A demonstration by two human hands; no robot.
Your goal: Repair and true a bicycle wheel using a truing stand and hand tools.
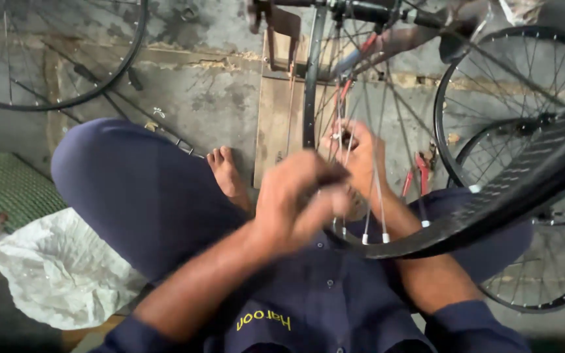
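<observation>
Both hands work at the bicycle wheel point(387, 245) over the lap, left hand point(295, 196) blurred and clenched near its spokes point(377, 189), right hand point(358, 157) pinching one behind them, with red pliers point(416, 178) and other wheels point(531, 131) crowding the right side.

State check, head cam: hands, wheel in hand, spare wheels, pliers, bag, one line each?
left hand: blurred, fingers curled at the spokes, grip unclear
right hand: reached in among the spokes, fingers curled at them
wheel rim: off the floor, tilted over the lap
spare wheels: behind the held rim, overlapping
red-handled pliers: on the floor, untouched
white bag: crumpled, on the floor
</observation>
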